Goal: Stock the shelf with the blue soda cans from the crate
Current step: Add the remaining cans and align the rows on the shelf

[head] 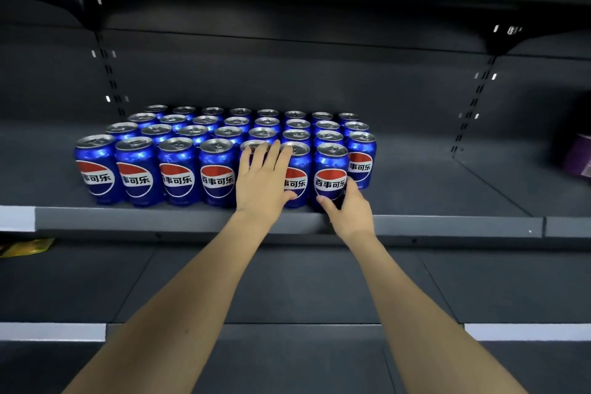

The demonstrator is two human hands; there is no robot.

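Note:
Several rows of blue soda cans [179, 169] with red, white and blue logos stand on the dark grey shelf [447, 224]. My left hand [262, 182] lies flat against the front of a front-row can that it mostly hides, fingers straight and reaching up over the can tops, thumb touching the neighbouring can [297, 176]. My right hand [348, 211] grips the lower part of the rightmost front-row can [331, 176], thumb on its front and fingers wrapped round its right side. The crate is out of view.
To the right of the cans the shelf floor is bare as far as a purple package [580, 157] at the far right edge. A lower dark shelf [287, 329] runs under my forearms, with a yellow packet [25, 246] at far left. Another shelf overhangs above.

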